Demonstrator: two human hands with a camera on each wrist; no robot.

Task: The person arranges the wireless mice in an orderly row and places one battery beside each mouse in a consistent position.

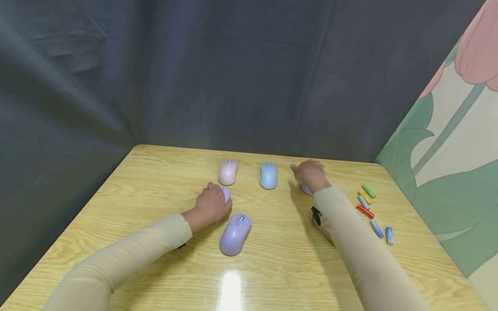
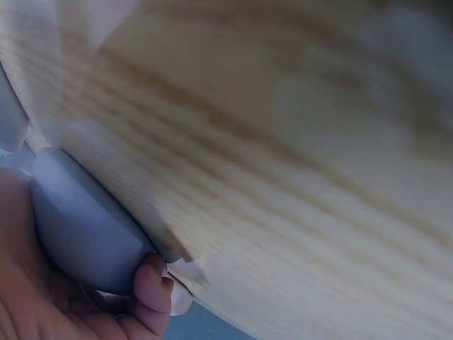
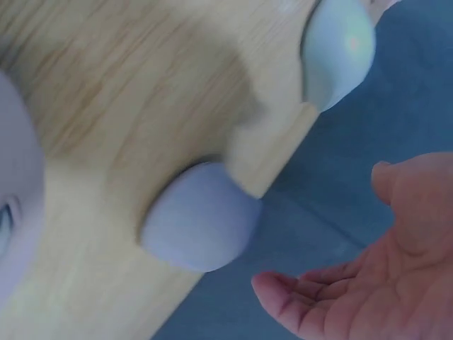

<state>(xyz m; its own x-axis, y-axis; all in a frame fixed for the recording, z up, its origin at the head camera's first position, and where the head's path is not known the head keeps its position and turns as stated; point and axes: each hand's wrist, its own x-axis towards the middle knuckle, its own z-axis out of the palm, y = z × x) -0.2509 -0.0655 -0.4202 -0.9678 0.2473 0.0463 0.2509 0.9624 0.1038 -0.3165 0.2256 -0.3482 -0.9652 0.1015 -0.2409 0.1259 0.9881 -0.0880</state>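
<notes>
My left hand [image 1: 212, 204] grips a purple computer mouse [image 1: 225, 194], most of it hidden under the hand. In the left wrist view that mouse [image 2: 92, 227] lies against the palm, with fingers [image 2: 152, 290] curled at its end. My right hand [image 1: 310, 173] hovers over another purple mouse [image 1: 306, 189]; the right wrist view shows the hand [image 3: 375, 262] apart from this mouse [image 3: 202, 219], thumb and fingers spread, holding nothing. A pink mouse [image 1: 228, 172] and a blue mouse [image 1: 268, 176] stand at the back. Nearer lies a larger-looking purple mouse [image 1: 235, 234].
Under the right forearm a pale mouse [image 1: 324, 230] is partly covered. Several small coloured cylinders, among them a red one [image 1: 365, 211] and a green one [image 1: 368, 191], lie along the right side of the wooden table [image 1: 167, 172]. A dark curtain [image 1: 241, 86] hangs behind.
</notes>
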